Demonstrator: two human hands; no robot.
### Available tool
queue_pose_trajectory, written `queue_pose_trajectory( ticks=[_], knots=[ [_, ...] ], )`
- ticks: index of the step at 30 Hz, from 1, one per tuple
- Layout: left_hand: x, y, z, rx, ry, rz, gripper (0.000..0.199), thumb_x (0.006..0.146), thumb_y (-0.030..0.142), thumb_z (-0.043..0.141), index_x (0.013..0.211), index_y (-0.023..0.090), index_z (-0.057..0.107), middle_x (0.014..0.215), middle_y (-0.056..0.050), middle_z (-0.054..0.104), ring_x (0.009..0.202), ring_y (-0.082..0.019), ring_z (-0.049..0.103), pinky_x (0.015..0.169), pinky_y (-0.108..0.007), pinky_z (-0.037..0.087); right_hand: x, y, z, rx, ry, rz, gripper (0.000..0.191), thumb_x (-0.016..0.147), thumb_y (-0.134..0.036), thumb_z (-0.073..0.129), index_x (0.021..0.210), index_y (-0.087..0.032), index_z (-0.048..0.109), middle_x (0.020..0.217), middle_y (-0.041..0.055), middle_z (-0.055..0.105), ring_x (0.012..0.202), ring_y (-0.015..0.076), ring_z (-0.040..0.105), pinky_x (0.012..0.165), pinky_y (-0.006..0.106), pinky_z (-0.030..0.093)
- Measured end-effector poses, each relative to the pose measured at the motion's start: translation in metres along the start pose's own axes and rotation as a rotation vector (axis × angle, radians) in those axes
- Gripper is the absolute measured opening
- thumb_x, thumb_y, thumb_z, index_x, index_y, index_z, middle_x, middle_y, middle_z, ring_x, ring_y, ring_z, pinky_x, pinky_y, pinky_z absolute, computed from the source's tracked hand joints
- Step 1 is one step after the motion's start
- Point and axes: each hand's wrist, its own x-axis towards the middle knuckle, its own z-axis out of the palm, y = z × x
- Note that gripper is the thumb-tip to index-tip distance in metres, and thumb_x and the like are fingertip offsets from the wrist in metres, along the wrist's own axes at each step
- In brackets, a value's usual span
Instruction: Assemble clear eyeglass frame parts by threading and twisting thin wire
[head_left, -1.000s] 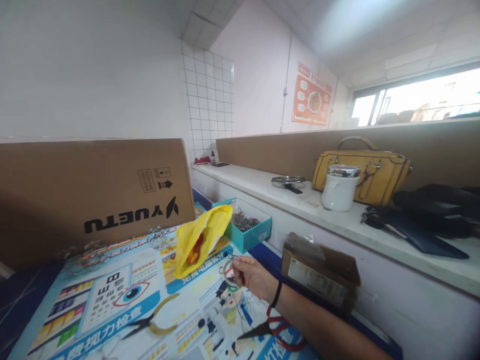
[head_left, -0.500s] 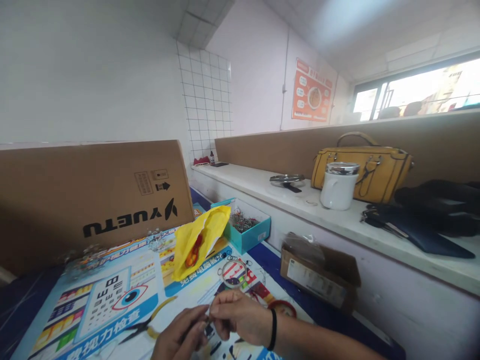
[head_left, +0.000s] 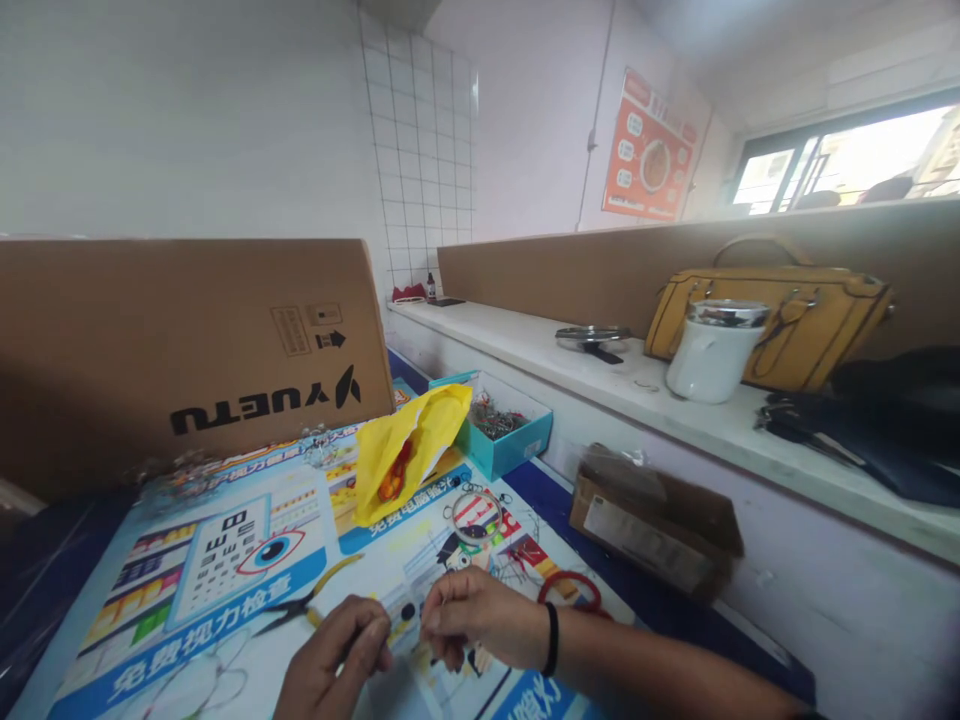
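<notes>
Above the printed sheet point(head_left: 390, 600), my left hand point(head_left: 334, 655) is closed, with thumb and index finger pinched together. Facing it a short gap away is my right hand point(head_left: 480, 615), a black band on the wrist and the fingers curled into a pinch. Whatever either hand holds is too small to make out. Yellow-handled pliers point(head_left: 300, 606) lie just beyond my left hand. A round clear dish point(head_left: 476, 515) lies past my right hand, and a red-handled tool point(head_left: 581, 578), perhaps scissors, is partly hidden behind my right wrist.
A yellow bag point(head_left: 375, 480) leans by a teal box point(head_left: 499, 458) holding thin metal pieces. Tangled wire point(head_left: 180, 478) lies along the large carton point(head_left: 187, 330). To the right, a small brown box point(head_left: 652, 530) stands below a ledge bearing a white mug point(head_left: 712, 355) and a yellow handbag point(head_left: 810, 310).
My hands were together at the fingertips and are now apart, the left one drawn back to the left. The camera view has tilted somewhat downward.
</notes>
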Motion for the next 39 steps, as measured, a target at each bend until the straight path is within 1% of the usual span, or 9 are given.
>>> queue_pose_trajectory(
  ticks=[6, 13, 20, 24, 28, 30, 34, 36, 39],
  knots=[
    [-0.011, 0.007, 0.008, -0.106, 0.042, -0.085, 0.034, 0.079, 0.048, 0.050, 0.064, 0.020, 0.059, 0.056, 0.001, 0.057, 0.057, -0.015, 0.053, 0.058, -0.021, 0.042, -0.007, 0.001, 0.013, -0.043, -0.091, -0.034, 0.030, 0.068, -0.035, 0.071, 0.084, -0.011, 0.066, 0.058, -0.0026, 0.058, 0.045, 0.0042, 0.050, 0.046, 0.017, 0.040],
    [-0.017, 0.000, 0.018, -0.289, 0.156, -0.163, 0.028, 0.076, 0.045, 0.056, 0.069, 0.019, 0.061, 0.049, 0.002, 0.057, 0.052, -0.013, 0.051, 0.056, -0.020, 0.042, -0.005, 0.010, 0.015, 0.090, -0.031, -0.148, 0.028, 0.067, -0.033, 0.072, 0.080, -0.009, 0.065, 0.051, -0.0032, 0.055, 0.044, 0.0047, 0.048, 0.044, 0.017, 0.036],
    [-0.018, -0.014, 0.029, -0.270, 0.168, -0.164, 0.032, 0.075, 0.048, 0.056, 0.067, 0.018, 0.062, 0.051, 0.001, 0.055, 0.053, -0.014, 0.051, 0.056, -0.023, 0.042, -0.007, 0.011, 0.019, -0.201, 0.086, -0.081, 0.032, 0.068, -0.043, 0.068, 0.073, -0.012, 0.063, 0.052, -0.0039, 0.053, 0.044, 0.0046, 0.046, 0.044, 0.017, 0.037],
    [-0.019, -0.021, 0.035, -0.366, 0.145, -0.226, 0.033, 0.073, 0.050, 0.058, 0.076, 0.018, 0.063, 0.052, 0.001, 0.056, 0.053, -0.014, 0.051, 0.055, -0.023, 0.041, -0.008, 0.002, 0.016, -0.320, 0.151, -0.103, 0.032, 0.070, -0.045, 0.064, 0.074, -0.013, 0.063, 0.053, -0.0048, 0.050, 0.044, 0.0048, 0.043, 0.043, 0.017, 0.034],
    [-0.021, -0.023, 0.038, -0.406, 0.119, -0.275, 0.035, 0.074, 0.050, 0.057, 0.087, 0.018, 0.062, 0.051, 0.002, 0.057, 0.053, -0.013, 0.051, 0.055, -0.023, 0.041, -0.002, -0.022, -0.013, -0.634, 0.259, -0.297, 0.023, 0.076, -0.036, 0.059, 0.068, -0.015, 0.062, 0.058, -0.0031, 0.052, 0.053, 0.0071, 0.044, 0.050, 0.019, 0.034],
    [-0.022, -0.023, 0.037, -0.359, 0.065, -0.270, 0.033, 0.075, 0.049, 0.056, 0.084, 0.018, 0.062, 0.053, 0.001, 0.059, 0.054, -0.014, 0.052, 0.056, -0.024, 0.042, 0.003, -0.033, -0.038, -0.794, 0.394, -0.400, 0.022, 0.080, -0.033, 0.052, 0.071, -0.016, 0.063, 0.063, -0.0013, 0.057, 0.058, 0.0090, 0.047, 0.053, 0.020, 0.035],
    [-0.023, -0.025, 0.035, -0.302, -0.044, -0.234, 0.032, 0.077, 0.048, 0.054, 0.082, 0.019, 0.064, 0.057, 0.000, 0.062, 0.055, -0.014, 0.054, 0.057, -0.023, 0.043, 0.014, -0.040, -0.087, -1.276, 0.617, -0.335, 0.023, 0.084, -0.026, 0.045, 0.078, -0.018, 0.066, 0.074, 0.0014, 0.064, 0.065, 0.0110, 0.054, 0.059, 0.020, 0.036],
    [-0.023, -0.026, 0.036, -0.311, -0.014, -0.231, 0.030, 0.077, 0.047, 0.055, 0.081, 0.019, 0.064, 0.056, 0.000, 0.062, 0.053, -0.013, 0.054, 0.054, -0.022, 0.043, 0.017, -0.038, -0.101, -1.359, 0.641, -0.301, 0.023, 0.082, -0.026, 0.047, 0.073, -0.017, 0.065, 0.071, 0.0023, 0.064, 0.064, 0.0119, 0.054, 0.058, 0.021, 0.034],
    [-0.024, -0.026, 0.040, -0.328, -0.001, -0.256, 0.029, 0.077, 0.047, 0.055, 0.079, 0.019, 0.064, 0.055, 0.001, 0.061, 0.049, -0.012, 0.052, 0.048, -0.020, 0.041, 0.019, -0.034, -0.107, -1.417, 0.647, -0.283, 0.019, 0.079, -0.026, 0.050, 0.071, -0.018, 0.065, 0.075, 0.0032, 0.065, 0.069, 0.0132, 0.055, 0.062, 0.021, 0.034]
  ],
)
